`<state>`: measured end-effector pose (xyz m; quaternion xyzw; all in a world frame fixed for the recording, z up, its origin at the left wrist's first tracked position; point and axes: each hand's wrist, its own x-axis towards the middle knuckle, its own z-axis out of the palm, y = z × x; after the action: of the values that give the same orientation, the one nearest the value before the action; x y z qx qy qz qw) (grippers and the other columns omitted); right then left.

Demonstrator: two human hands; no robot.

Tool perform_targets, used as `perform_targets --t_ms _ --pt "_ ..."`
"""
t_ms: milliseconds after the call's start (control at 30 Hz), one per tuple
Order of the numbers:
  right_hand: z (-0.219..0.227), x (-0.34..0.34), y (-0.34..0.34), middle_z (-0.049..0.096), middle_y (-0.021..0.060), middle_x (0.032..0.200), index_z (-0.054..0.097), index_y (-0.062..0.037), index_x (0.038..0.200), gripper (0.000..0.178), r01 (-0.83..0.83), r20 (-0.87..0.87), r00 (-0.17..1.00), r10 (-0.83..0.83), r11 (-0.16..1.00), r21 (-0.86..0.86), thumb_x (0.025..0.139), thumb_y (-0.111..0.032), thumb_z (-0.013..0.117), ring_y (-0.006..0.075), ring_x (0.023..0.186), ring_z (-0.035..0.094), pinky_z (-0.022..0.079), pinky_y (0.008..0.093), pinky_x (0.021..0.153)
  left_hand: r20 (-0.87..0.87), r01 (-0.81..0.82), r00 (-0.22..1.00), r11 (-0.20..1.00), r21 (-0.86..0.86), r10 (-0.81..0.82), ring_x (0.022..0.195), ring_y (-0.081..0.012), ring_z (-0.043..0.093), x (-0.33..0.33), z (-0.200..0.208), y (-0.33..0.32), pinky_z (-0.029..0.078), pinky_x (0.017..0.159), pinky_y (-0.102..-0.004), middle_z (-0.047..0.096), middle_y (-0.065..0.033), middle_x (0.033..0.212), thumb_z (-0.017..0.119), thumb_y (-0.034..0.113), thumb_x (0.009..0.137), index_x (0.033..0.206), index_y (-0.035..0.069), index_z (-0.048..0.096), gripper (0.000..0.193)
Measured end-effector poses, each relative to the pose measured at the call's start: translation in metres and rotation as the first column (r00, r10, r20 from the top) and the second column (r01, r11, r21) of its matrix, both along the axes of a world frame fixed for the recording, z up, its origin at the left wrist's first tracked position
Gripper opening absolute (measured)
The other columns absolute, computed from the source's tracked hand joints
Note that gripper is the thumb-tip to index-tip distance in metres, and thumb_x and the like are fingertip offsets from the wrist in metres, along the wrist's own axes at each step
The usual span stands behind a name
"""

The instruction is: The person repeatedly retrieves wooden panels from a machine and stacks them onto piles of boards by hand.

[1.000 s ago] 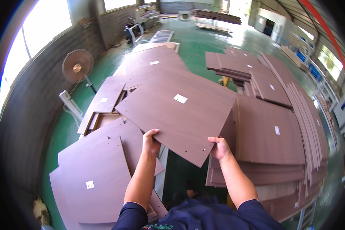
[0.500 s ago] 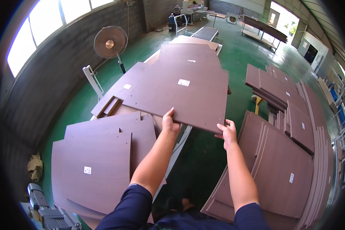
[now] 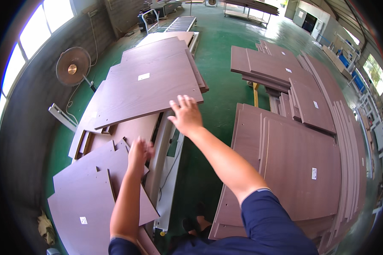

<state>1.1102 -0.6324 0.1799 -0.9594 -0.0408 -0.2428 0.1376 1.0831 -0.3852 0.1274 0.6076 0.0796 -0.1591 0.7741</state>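
Observation:
A brown wood-grain panel [image 3: 161, 91] with a white label lies on top of other panels on the conveyor line. My right hand [image 3: 187, 117] is at its near right corner, palm down with fingers stretched and apart; whether the fingertips touch the surface I cannot tell. My left hand [image 3: 139, 154] is away from the panel, over the gap between it and the near left stack of brown panels [image 3: 83, 199]. Motion smears its fingers, and no held thing shows there. The conveyor's pale metal side rail [image 3: 168, 170] runs just right of that hand.
More brown panels [image 3: 302, 157] are stacked along the right, across a strip of green floor [image 3: 217, 80]. At the left stand a round fan [image 3: 73, 67] and a white post [image 3: 63, 117]. A roller conveyor [image 3: 181, 24] continues at the far end.
Both hands gripped the labelled panel's near edge before. My left hand has let go and come back toward me; my right hand has opened at the corner. The view has shifted rightward.

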Motion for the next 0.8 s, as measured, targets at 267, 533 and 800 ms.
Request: perform_targets --t_ms 267,533,800 --pt "-0.023 0.068 0.057 0.043 0.0198 0.138 0.046 -0.0181 0.136 0.058 0.044 0.1 0.995 -0.028 0.986 -0.161 0.087 -0.049 0.053 0.0387 0.131 0.037 0.02 0.0669 0.104 -0.287 -0.064 0.956 0.998 0.008 0.064 0.085 -0.0234 0.063 -0.273 0.035 0.104 0.052 0.079 -0.0356 0.064 -0.0154 0.092 0.044 0.019 0.097 0.101 0.0 0.054 0.021" --pt "-0.037 0.107 0.033 0.059 0.014 0.118 0.056 -0.0129 0.122 0.047 0.036 0.203 0.979 0.012 0.972 -0.232 0.08 -0.033 0.062 0.0349 0.111 0.053 0.041 0.0517 0.094 -0.309 -0.284 0.908 0.958 0.046 0.284 0.09 -0.0146 0.061 -0.437 0.025 0.114 0.049 0.082 -0.0298 0.064 -0.0074 0.1 0.047 0.026 0.099 0.107 0.004 0.055 0.025" --pt "-0.047 -0.103 0.251 0.059 0.0117 0.111 0.057 -0.0066 0.116 0.036 -0.628 0.215 0.775 0.594 0.762 0.158 0.081 -0.014 0.06 0.0281 0.105 0.055 0.044 0.0398 0.092 -0.197 -0.91 0.391 0.41 0.065 0.899 0.078 -0.0169 0.062 -0.585 -0.005 0.139 0.05 0.073 -0.0315 0.062 -0.0089 0.093 0.047 0.032 0.096 0.106 0.005 0.051 0.029"
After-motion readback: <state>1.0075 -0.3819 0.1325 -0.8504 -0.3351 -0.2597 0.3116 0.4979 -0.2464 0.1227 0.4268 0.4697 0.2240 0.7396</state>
